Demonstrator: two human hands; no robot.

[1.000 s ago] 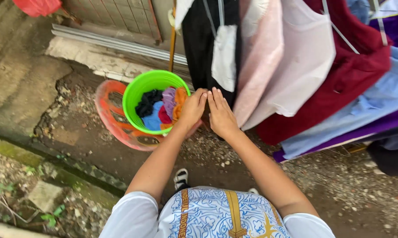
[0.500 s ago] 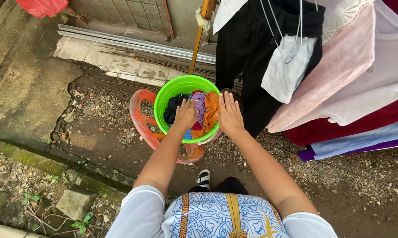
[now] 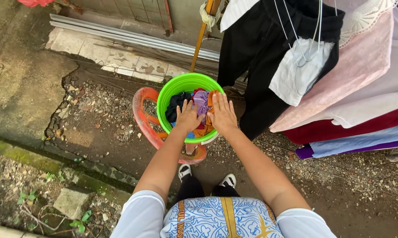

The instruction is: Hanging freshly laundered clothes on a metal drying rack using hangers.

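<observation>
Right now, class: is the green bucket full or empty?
Fairly full: the bucket holds bunched clothes, with both hands resting on them.

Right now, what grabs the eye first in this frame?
The bright green bucket at centre, stuffed with coloured clothes, sitting on a faded red plastic chair. Both hands, left hand and right hand, press flat onto the pile. At upper right, hung garments crowd the frame.

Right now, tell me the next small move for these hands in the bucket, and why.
Probably close the fingers on one garment, likely the purple cloth, and lift it. Both the left hand and right hand lie flat and open on the pile in the green bucket, gripping nothing yet, and clothes already hang on the line beside it.
</observation>
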